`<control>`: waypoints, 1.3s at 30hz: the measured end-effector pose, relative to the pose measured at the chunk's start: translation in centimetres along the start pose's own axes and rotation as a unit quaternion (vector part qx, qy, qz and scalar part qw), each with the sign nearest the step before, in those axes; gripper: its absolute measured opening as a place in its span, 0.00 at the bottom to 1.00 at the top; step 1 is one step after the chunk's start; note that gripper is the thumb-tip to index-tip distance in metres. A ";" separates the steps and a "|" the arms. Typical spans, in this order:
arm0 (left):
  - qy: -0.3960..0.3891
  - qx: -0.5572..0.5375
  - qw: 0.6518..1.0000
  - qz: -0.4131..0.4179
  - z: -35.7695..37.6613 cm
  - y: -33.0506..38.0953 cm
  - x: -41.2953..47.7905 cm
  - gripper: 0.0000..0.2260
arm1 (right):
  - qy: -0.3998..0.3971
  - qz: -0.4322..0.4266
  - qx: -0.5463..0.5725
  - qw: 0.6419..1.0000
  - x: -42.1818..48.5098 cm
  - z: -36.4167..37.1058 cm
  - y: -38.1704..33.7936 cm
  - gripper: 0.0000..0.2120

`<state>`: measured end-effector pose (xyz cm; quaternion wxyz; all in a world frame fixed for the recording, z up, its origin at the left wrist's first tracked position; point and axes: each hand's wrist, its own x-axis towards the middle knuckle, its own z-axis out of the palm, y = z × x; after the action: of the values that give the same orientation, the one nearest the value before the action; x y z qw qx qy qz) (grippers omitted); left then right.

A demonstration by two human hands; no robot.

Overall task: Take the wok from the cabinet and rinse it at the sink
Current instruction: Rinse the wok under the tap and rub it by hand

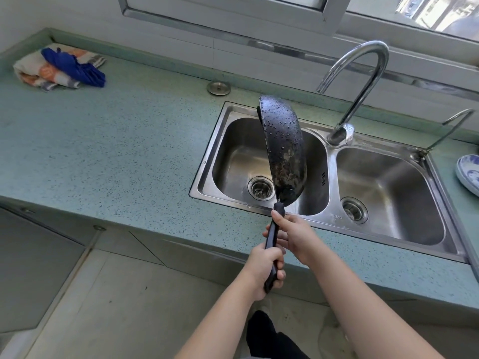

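**Wet wok held on edge over the left sink basin**

The speckled green surface [108,141] runs from the left wall to the right edge of the view, beneath a metal-framed window [233,11]. Set into it is a stainless double sink [324,218] with a drain strainer in each basin. A tall curved faucet [357,81] rises from the back rim between the two basins, its spout arching toward the left basin; no stream of water shows at its mouth. A thinner second tap [448,128] stands at the sink's far right corner.

The black wok [282,149] hangs over the left basin, tipped up on its edge so the rounded underside faces right and toward the camera. Water droplets bead across that underside. Whether the rim touches the basin wall is hard to judge from this angle.

Its long dark handle slants down toward the person. The right hand [295,237] wraps the handle close to the wok, fingers closed around it. The left hand [267,268] clenches the handle's lower end.

A crumpled patterned cloth [39,73] with a blue cloth [75,66] on top lies at the far left of the surface. A blue-and-white dish [469,174] sits at the right edge, and a small round metal cap [219,88] sits behind the sink.
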<state>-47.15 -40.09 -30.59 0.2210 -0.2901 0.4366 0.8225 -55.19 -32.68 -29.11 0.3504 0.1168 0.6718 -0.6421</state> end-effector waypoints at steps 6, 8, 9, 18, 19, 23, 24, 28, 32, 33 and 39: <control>-0.005 -0.005 1.000 -0.002 0.2 -0.1 0.0 0.05 | 0.002 0.004 0.018 1.000 -0.1 -0.1 0.0 0.10; -0.002 0.000 1.000 -0.004 0.2 -0.1 0.1 0.05 | 0.003 0.007 0.024 1.000 -0.1 -0.2 0.0 0.10; -0.001 0.003 1.000 -0.004 0.2 -0.1 0.1 0.06 | 0.003 0.007 0.025 1.000 -0.1 -0.3 0.0 0.10; -0.003 0.004 1.000 -0.008 0.0 -0.3 0.2 0.06 | 0.000 0.002 0.019 1.000 0.0 -0.2 0.3 0.10; -0.004 0.004 1.000 -0.009 0.0 -0.3 0.2 0.06 | 0.001 0.003 0.019 1.000 0.0 -0.2 0.3 0.10; -0.003 0.005 1.000 -0.016 -0.1 -0.2 0.2 0.07 | 0.005 0.005 0.020 1.000 0.1 -0.1 0.4 0.11; -0.003 0.005 1.000 -0.017 -0.1 -0.2 0.2 0.07 | 0.005 0.005 0.020 1.000 0.1 -0.1 0.4 0.11; -0.003 0.007 1.000 -0.017 -0.2 -0.2 0.2 0.07 | 0.003 0.003 0.016 1.000 0.1 -0.2 0.4 0.11; -0.002 0.009 1.000 -0.019 -0.2 -0.2 0.2 0.06 | 0.006 0.004 0.014 1.000 0.1 -0.1 0.4 0.11; -0.001 0.009 1.000 -0.019 -0.1 -0.2 0.2 0.06 | 0.006 0.004 0.014 1.000 0.1 -0.1 0.4 0.11; -0.002 0.011 1.000 -0.015 -0.1 -0.2 0.1 0.06 | 0.006 0.005 0.016 1.000 0.1 -0.1 0.4 0.11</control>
<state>-47.09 -40.01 -30.86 0.2376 -0.2923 0.4405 0.8149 -55.05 -32.54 -29.47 0.3475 0.1295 0.6631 -0.6502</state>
